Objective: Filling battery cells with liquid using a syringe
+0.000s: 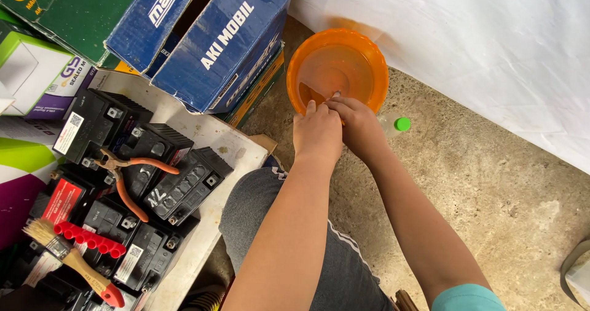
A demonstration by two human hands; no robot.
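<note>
Both hands, left [317, 131] and right [359, 125], meet at the near rim of the orange basin [362, 56], which sits on the concrete floor [479, 182]. To the right the floor lies bare and open, save a green bottle cap [402, 124] just beside the right hand. A white sheet [491, 40] closes off the far side behind the basin. On the left, stacked blue cartons [227, 40] stand close to the basin, and black batteries [153, 182] topped with pliers [126, 173] and a brush [70, 259] crowd that side.

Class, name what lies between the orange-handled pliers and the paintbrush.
In the head view, a red strip of caps lies on the black batteries, between the pliers and the paintbrush.
</note>
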